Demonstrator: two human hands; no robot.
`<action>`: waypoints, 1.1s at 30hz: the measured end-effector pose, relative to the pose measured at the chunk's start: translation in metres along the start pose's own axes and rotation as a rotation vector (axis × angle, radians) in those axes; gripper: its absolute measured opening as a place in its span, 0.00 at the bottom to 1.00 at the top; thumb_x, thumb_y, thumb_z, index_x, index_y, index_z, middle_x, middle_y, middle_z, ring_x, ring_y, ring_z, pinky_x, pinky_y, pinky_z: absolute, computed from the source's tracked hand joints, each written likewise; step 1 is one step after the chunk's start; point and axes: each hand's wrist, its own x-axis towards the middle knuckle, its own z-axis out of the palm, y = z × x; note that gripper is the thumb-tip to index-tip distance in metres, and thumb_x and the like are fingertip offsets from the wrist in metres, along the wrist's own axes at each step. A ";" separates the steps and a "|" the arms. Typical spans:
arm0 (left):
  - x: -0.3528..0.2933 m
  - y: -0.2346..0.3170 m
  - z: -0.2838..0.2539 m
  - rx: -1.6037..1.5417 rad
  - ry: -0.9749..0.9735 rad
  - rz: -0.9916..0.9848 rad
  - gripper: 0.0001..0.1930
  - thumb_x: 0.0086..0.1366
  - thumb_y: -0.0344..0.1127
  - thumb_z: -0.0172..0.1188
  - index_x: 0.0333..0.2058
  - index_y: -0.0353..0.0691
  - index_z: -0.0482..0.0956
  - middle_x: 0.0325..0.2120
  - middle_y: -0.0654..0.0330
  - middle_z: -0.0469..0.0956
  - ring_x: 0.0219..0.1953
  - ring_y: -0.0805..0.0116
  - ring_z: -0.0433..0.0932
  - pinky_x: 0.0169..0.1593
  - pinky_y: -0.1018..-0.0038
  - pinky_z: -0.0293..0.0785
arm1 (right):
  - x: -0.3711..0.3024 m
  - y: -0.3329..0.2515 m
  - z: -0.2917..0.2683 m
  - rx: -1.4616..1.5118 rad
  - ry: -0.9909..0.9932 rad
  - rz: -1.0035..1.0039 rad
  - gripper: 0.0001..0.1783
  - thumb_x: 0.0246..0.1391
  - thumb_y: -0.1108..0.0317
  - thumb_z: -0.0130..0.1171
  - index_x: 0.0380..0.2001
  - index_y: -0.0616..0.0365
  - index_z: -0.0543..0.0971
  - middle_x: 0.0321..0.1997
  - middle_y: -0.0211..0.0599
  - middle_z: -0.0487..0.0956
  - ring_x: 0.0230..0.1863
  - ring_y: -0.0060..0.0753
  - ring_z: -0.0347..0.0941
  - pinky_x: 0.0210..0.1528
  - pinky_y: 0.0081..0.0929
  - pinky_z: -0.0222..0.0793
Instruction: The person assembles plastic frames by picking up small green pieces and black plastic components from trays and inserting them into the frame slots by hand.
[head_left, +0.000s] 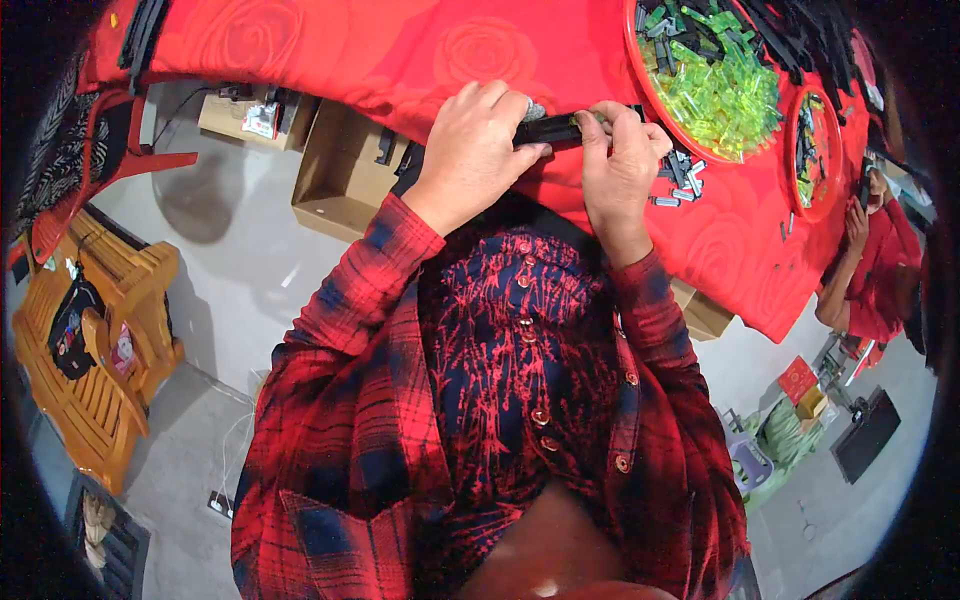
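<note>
Pinched by the fingers of the left hand (478,145) and right hand (615,160), the black bar (548,130) is held by the worktop (390,60) edge and could be dropped floorward if either grip were loosened.

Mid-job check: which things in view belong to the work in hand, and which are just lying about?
Likely in the job:
black strip in the left hand and right hand
yellow-green plastic pieces
loose grey and black pieces

Likely just lying about:
wooden chair
black bag
flat black screen
</note>
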 end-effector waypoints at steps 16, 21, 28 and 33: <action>0.011 -0.003 -0.013 -0.092 -0.142 -0.108 0.20 0.51 0.44 0.72 0.31 0.34 0.76 0.30 0.51 0.73 0.40 0.48 0.75 0.43 0.58 0.71 | 0.013 -0.009 -0.005 -0.016 -0.043 0.083 0.08 0.54 0.64 0.70 0.33 0.53 0.80 0.24 0.29 0.80 0.28 0.29 0.68 0.44 0.32 0.58; 0.012 -0.005 -0.013 -0.122 -0.149 -0.103 0.19 0.51 0.44 0.72 0.33 0.35 0.77 0.30 0.51 0.73 0.39 0.49 0.75 0.43 0.58 0.71 | 0.015 -0.009 -0.003 -0.042 -0.055 0.083 0.09 0.53 0.64 0.68 0.32 0.53 0.79 0.25 0.36 0.79 0.27 0.41 0.69 0.44 0.36 0.57; 0.012 -0.009 -0.013 -0.131 -0.169 -0.093 0.19 0.51 0.43 0.71 0.34 0.35 0.79 0.30 0.51 0.74 0.39 0.49 0.75 0.43 0.59 0.71 | 0.019 -0.011 -0.006 -0.056 -0.085 0.044 0.08 0.54 0.64 0.67 0.33 0.53 0.79 0.25 0.35 0.81 0.28 0.40 0.71 0.43 0.35 0.56; 0.011 -0.006 -0.011 -0.110 -0.156 -0.121 0.20 0.52 0.45 0.71 0.35 0.36 0.79 0.31 0.51 0.74 0.40 0.49 0.76 0.43 0.59 0.71 | 0.016 -0.014 -0.015 0.076 -0.064 0.027 0.07 0.55 0.66 0.67 0.36 0.52 0.81 0.29 0.30 0.81 0.30 0.29 0.71 0.46 0.29 0.57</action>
